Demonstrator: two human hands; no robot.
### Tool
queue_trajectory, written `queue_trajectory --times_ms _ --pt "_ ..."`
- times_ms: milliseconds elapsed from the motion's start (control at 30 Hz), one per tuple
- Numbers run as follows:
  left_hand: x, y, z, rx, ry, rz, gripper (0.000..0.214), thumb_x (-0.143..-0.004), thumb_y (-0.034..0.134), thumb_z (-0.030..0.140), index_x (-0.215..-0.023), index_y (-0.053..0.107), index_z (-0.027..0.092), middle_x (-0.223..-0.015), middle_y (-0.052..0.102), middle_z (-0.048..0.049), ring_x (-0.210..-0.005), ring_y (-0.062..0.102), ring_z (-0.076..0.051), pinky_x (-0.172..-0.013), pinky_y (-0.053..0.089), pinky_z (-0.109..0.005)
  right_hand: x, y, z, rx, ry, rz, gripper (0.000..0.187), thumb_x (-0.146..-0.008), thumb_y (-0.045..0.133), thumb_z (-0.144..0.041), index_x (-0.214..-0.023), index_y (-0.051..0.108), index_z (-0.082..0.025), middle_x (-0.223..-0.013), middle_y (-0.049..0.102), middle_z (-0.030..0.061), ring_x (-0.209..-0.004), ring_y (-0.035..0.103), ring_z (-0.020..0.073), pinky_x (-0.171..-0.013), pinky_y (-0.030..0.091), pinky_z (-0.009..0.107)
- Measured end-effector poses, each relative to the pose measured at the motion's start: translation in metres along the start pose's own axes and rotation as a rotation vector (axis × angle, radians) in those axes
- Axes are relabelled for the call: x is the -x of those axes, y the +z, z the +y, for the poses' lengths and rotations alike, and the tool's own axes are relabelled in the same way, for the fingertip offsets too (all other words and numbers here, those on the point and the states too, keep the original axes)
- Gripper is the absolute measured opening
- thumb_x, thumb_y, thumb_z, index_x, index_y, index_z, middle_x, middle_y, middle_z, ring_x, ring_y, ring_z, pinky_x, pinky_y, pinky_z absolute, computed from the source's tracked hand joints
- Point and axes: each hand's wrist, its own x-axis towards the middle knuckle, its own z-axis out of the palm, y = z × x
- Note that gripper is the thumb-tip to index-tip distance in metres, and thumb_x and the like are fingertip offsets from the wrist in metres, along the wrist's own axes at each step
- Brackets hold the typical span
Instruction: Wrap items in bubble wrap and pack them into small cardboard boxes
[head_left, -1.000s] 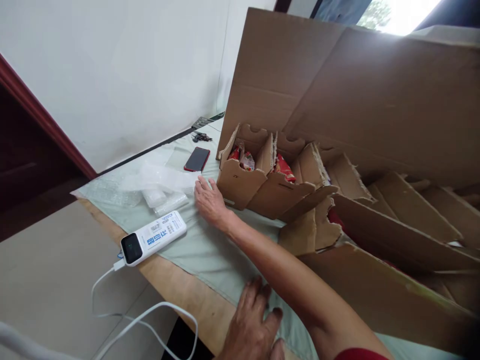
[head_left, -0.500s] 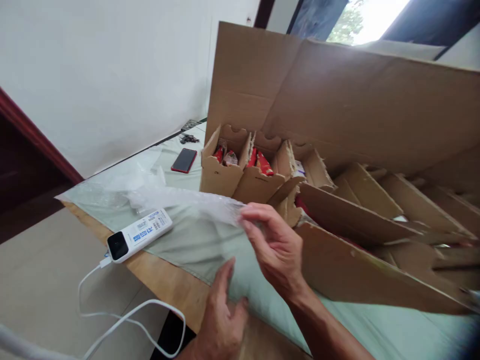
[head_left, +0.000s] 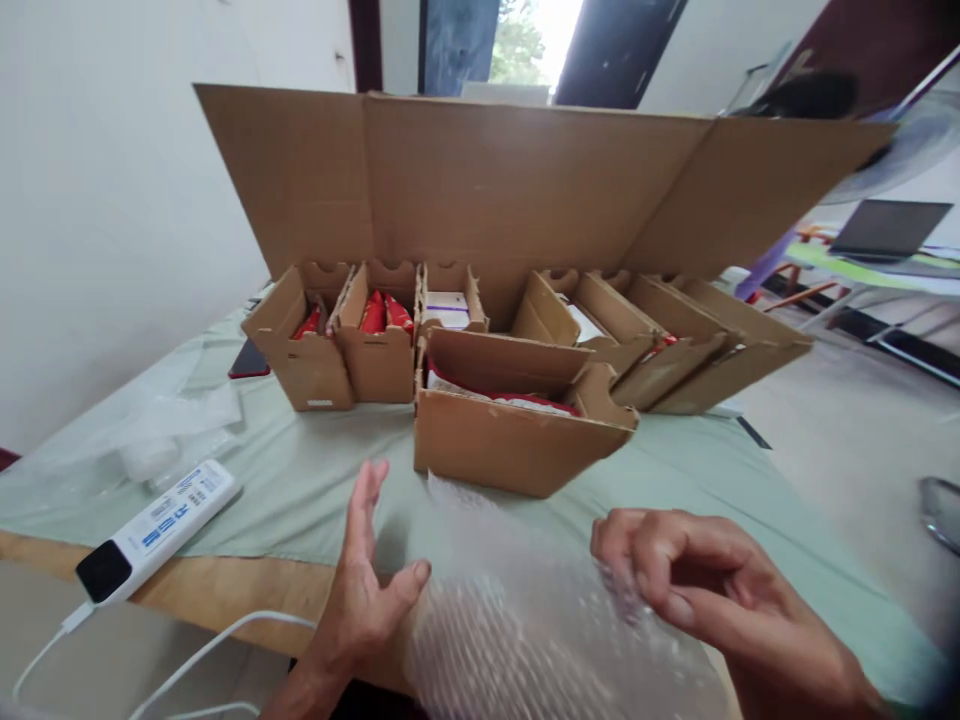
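A clear sheet of bubble wrap (head_left: 525, 610) hangs in front of me, blurred in its lower part. My right hand (head_left: 697, 580) pinches its right edge between thumb and fingers. To the left of the sheet, my left hand (head_left: 367, 580) is open, thumb and fingers apart, with nothing in it. Just beyond both hands stands a cardboard box (head_left: 510, 440) holding red and white packets (head_left: 525, 402).
Behind stand more cardboard boxes (head_left: 315, 375) in a row against a tall cardboard panel (head_left: 510, 190). On the left lie crumpled clear plastic (head_left: 165, 430), a phone (head_left: 249, 360) and a white device (head_left: 161, 530) with a cable. A laptop (head_left: 889, 230) is farther right.
My view has turned right. The bubble wrap, earlier stretched leftward from my right hand, now hangs lower between my hands. My left hand has opened wider and lifted.
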Motion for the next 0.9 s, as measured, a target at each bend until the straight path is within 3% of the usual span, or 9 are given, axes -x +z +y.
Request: queue_trajectory --times_ms 100,200,267,333,467,600,733,800,900 --pt "-0.008 0.024 0.005 0.117 -0.128 -0.207 0.095 -0.084 0.07 0.04 -0.162 0.02 0.024 -0.159 0.045 -0.0178 -0.151 0.039 -0.034 -0.122 0.03 -0.058 0.011 -0.018 0.002 -0.018 0.016 -0.033 0.029 -0.087 0.073 -0.052 -0.07 0.072 -0.028 -0.066 0.069 0.0057 -0.065 0.065 0.0219 -0.055 0.051 0.034" --pt "-0.007 0.041 0.016 0.172 -0.378 -0.426 0.076 -0.081 0.07 0.041 -0.149 0.047 0.018 -0.126 0.072 -0.0155 -0.115 0.069 -0.029 -0.1 0.054 -0.047 0.012 -0.038 0.021 0.009 0.045 0.028 0.03 -0.085 0.075 -0.051 -0.072 0.071 -0.025 -0.071 0.071 0.0051 -0.068 0.065 0.0201 -0.059 0.052 0.033" --pt "-0.006 0.045 0.022 0.13 -0.478 -0.438 0.056 -0.08 0.07 0.04 -0.13 0.065 0.016 -0.112 0.077 -0.0117 -0.1 0.072 -0.025 -0.091 0.057 -0.04 0.009 -0.049 0.043 0.03 0.103 0.135 0.029 -0.081 0.079 -0.05 -0.074 0.072 -0.022 -0.075 0.07 0.0043 -0.07 0.064 0.0182 -0.062 0.052 0.031" --pt "-0.01 0.046 0.023 0.037 -0.473 -0.333 0.045 -0.079 0.07 0.041 -0.117 0.07 0.016 -0.109 0.077 -0.0095 -0.098 0.072 -0.023 -0.09 0.056 -0.037 0.007 -0.055 0.069 0.036 0.16 0.205 0.026 -0.078 0.081 -0.045 -0.078 0.072 -0.02 -0.075 0.069 0.003 -0.069 0.063 0.016 -0.064 0.052 0.029" --pt "-0.027 0.044 0.009 -0.307 -0.291 -0.161 0.044 -0.082 0.065 0.041 -0.119 0.068 0.018 -0.105 0.076 -0.0067 -0.093 0.069 -0.022 -0.089 0.054 -0.038 0.006 -0.052 0.11 0.191 0.178 0.279 0.017 -0.082 0.07 -0.032 -0.091 0.073 -0.018 -0.084 0.073 0.0036 -0.076 0.065 0.0166 -0.073 0.054 0.032" --pt "-0.037 0.038 -0.004 -0.597 -0.158 -0.093 0.066 -0.084 0.062 0.043 -0.141 0.053 0.012 -0.098 0.072 -0.009 -0.081 0.068 -0.023 -0.081 0.057 -0.045 0.017 -0.039 0.122 0.505 0.093 0.395 0.018 -0.088 0.062 -0.022 -0.102 0.072 -0.02 -0.11 0.075 0.0079 -0.098 0.07 0.0215 -0.083 0.056 0.037" --pt "-0.023 0.034 0.004 -0.818 0.202 0.019 0.071 -0.092 0.062 0.038 -0.153 0.037 0.014 -0.129 0.062 -0.0199 -0.115 0.063 -0.032 -0.097 0.054 -0.053 0.038 -0.016 0.117 0.739 -0.076 0.377 0.018 -0.094 0.057 -0.018 -0.104 0.071 -0.021 -0.12 0.072 0.0101 -0.111 0.068 0.0247 -0.095 0.054 0.043" --pt "-0.01 0.036 0.011 -0.916 0.392 -0.057 0.059 -0.095 0.06 0.029 -0.15 0.042 0.016 -0.14 0.056 -0.0215 -0.133 0.054 -0.035 -0.108 0.048 -0.056 0.046 0.0 0.113 0.894 -0.16 0.376 0.019 -0.095 0.056 -0.016 -0.107 0.071 -0.02 -0.13 0.069 0.0129 -0.117 0.065 0.0281 -0.096 0.052 0.046" --pt "0.005 0.045 0.013 -1.001 0.525 -0.328 0.044 -0.097 0.058 0.023 -0.14 0.053 0.017 -0.15 0.05 -0.0212 -0.146 0.042 -0.037 -0.114 0.043 -0.056 0.048 0.021 0.113 1.084 -0.215 0.287 0.023 -0.095 0.057 -0.014 -0.112 0.071 -0.02 -0.141 0.063 0.0149 -0.122 0.061 0.0325 -0.096 0.049 0.05"
